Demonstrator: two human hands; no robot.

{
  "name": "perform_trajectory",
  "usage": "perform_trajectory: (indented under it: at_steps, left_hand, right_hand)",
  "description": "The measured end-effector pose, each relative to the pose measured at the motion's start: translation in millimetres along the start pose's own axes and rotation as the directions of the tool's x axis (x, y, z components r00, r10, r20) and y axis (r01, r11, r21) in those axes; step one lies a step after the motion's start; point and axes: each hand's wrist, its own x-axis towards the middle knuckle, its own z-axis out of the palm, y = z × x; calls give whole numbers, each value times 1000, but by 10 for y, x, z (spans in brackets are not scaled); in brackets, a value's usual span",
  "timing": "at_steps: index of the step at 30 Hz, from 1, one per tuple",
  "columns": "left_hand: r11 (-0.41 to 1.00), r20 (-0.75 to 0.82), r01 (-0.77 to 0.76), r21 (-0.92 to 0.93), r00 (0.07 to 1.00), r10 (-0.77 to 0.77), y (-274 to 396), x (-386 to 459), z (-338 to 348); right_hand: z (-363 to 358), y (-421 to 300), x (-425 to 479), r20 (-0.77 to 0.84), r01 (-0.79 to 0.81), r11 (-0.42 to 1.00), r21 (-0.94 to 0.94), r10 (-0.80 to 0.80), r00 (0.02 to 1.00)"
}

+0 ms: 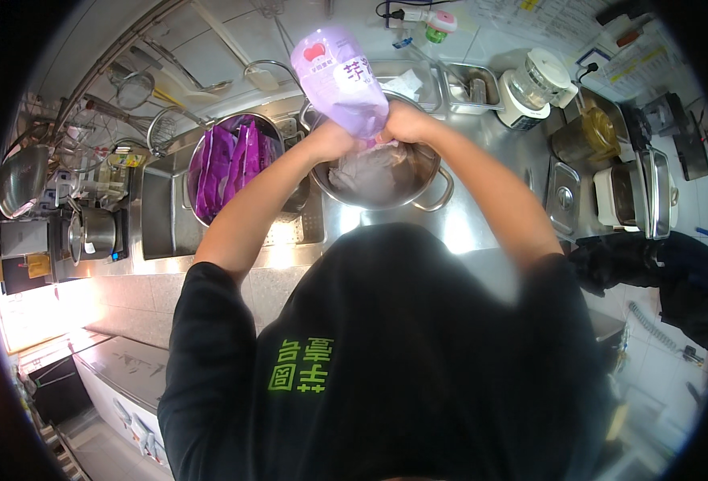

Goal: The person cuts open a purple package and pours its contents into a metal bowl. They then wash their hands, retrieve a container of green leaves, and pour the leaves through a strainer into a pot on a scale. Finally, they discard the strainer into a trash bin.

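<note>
A light purple plastic food pouch (345, 84) with printed writing is held with its lower end over a large stainless steel pot (384, 201). My left hand (337, 143) grips the left side of that lower end, and my right hand (405, 123) grips the right side. A pale greyish-purple paste (363, 174) lies inside the pot, just below my hands. To the left, several deep purple packets (230, 162) stand in another metal pot beside my left forearm; whether they are full or empty I cannot tell.
A steel sink (167, 210) lies left of the pots. Whisks and strainers (134, 90) hang on the wall behind. At the right stand a small steel container (473, 99), a white blender-like appliance (534, 90), an amber tub (597, 135) and a metal lid (564, 198).
</note>
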Motion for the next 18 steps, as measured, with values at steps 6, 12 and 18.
perform_trajectory:
  at_steps: [6, 12, 18]
  left_hand:
    - [930, 59, 122, -347, 992, -108, -83, 87, -65]
    - [915, 96, 213, -342, 977, -191, -159, 151, 104]
    - [994, 11, 100, 35, 995, -100, -168, 143, 192]
  right_hand:
    - [112, 41, -17, -130, 49, 996, 78, -38, 991]
    - [159, 162, 38, -169, 9, 970, 242, 33, 985]
    - [30, 289, 125, 10, -15, 993, 116, 14, 1000]
